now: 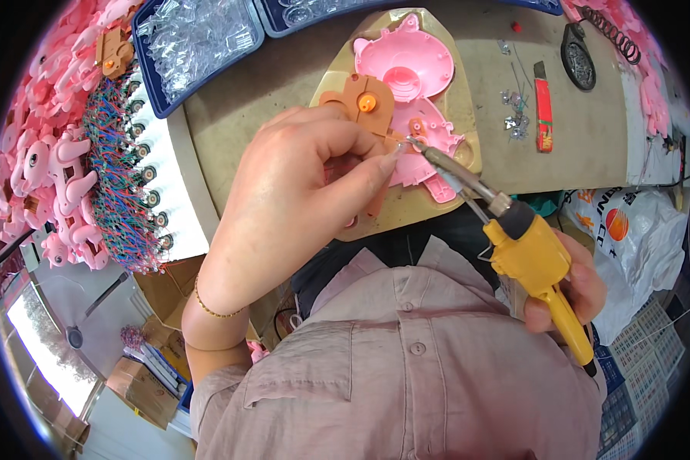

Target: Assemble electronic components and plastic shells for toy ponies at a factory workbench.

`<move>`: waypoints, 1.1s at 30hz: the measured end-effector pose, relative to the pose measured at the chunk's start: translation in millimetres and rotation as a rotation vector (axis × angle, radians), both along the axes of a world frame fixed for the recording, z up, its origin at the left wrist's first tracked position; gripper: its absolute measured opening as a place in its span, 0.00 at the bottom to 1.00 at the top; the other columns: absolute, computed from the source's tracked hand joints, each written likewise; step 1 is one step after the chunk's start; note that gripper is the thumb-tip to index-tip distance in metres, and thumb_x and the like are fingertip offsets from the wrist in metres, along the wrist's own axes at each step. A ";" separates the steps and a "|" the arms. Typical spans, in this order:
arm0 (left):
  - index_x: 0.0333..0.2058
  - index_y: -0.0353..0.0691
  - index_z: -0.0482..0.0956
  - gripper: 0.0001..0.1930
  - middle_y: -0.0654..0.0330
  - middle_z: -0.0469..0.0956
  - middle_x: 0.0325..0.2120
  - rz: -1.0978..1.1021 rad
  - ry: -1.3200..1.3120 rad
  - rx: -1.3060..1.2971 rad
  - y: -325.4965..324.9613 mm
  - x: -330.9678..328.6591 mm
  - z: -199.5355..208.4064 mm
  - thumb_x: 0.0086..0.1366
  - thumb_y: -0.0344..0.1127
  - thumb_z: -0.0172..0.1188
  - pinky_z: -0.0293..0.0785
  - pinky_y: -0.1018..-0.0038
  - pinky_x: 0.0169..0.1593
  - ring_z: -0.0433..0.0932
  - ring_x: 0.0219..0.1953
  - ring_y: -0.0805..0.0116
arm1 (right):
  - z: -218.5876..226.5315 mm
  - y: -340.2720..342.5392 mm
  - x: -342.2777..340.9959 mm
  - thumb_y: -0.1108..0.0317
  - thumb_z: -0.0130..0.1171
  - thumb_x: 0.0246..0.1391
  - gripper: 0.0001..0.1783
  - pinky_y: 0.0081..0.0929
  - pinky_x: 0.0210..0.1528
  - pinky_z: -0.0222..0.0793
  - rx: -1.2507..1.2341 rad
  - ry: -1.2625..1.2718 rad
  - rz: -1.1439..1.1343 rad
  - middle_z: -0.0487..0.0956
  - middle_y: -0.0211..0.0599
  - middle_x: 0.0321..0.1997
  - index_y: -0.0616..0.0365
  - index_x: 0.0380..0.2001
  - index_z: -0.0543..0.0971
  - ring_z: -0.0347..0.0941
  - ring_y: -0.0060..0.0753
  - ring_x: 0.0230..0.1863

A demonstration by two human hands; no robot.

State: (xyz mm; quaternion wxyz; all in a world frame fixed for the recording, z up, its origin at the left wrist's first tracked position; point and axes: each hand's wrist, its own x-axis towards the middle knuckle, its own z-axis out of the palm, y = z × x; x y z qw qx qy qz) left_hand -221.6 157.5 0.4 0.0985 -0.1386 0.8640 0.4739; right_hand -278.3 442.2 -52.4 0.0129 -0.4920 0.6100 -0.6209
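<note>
Seen from the head camera, the left hand (299,184) pinches an orange motor housing (363,101) between thumb and fingers, holding it against the pink toy shell (410,73), which lies on a tan jig plate (468,146) near the middle of the bench's (583,146) front edge. The right hand (575,287) has its grip closed round the yellow soldering iron (533,253); the iron's metal tip touches the orange part just beside the left fingertips. A red utility knife (543,115) lies toward the bench's right side. A blue tray (195,38) of clear parts sits at the back left corner.
</note>
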 end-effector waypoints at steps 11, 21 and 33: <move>0.20 0.35 0.77 0.07 0.57 0.73 0.17 0.015 0.113 -0.009 2.2 12.8 6.4 0.53 0.31 0.62 0.65 0.69 0.34 0.71 0.23 0.60 | 56.3 43.1 -50.4 0.68 0.54 0.51 0.25 0.26 0.39 0.74 -0.015 -0.399 -0.790 0.73 0.45 0.49 0.65 0.53 0.66 0.73 0.35 0.44; 0.19 0.35 0.75 0.09 0.54 0.73 0.19 0.009 0.135 0.074 0.6 3.4 0.5 0.54 0.33 0.60 0.67 0.66 0.35 0.71 0.25 0.56 | 46.7 38.8 -163.6 0.69 0.57 0.57 0.21 0.26 0.44 0.72 0.289 -0.038 -0.845 0.76 0.44 0.47 0.65 0.52 0.69 0.76 0.31 0.43; 0.26 0.36 0.77 0.05 0.61 0.73 0.20 -0.048 0.215 -0.373 -3.4 29.9 11.8 0.54 0.31 0.61 0.65 0.69 0.38 0.70 0.26 0.60 | 32.0 -159.3 -70.6 0.71 0.60 0.49 0.07 0.29 0.43 0.69 0.397 0.251 0.228 0.76 0.37 0.38 0.63 0.31 0.77 0.74 0.35 0.42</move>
